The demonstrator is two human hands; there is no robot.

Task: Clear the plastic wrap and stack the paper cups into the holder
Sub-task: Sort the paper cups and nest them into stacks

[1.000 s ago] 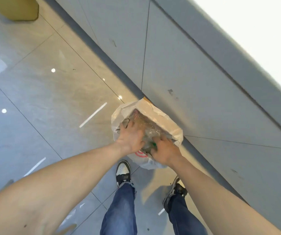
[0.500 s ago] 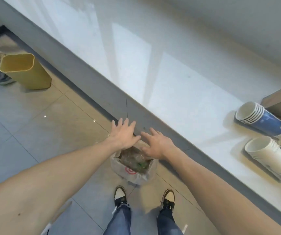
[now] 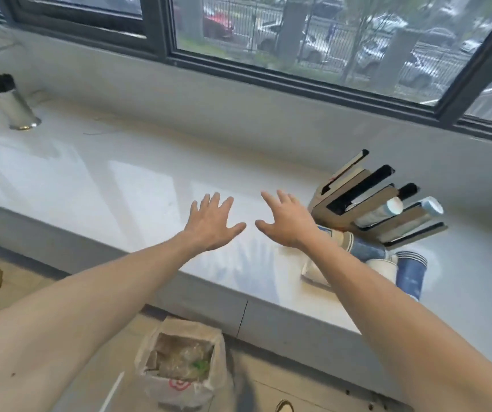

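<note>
Both arms reach forward over the white windowsill (image 3: 126, 185), palms down. The left hand (image 3: 212, 223) and right hand (image 3: 285, 223) hover side by side with fingers spread wide, holding nothing. Paper cups (image 3: 387, 263) lie on their sides on the windowsill just right of the right hand, against the slotted cup holder (image 3: 378, 200). Crumpled plastic wrap (image 3: 184, 359) fills the bag-lined bin (image 3: 155, 391) on the floor below the windowsill.

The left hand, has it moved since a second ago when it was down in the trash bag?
Yes. The left hand has risen out of the trash bag and now hovers open above the white counter.
</note>
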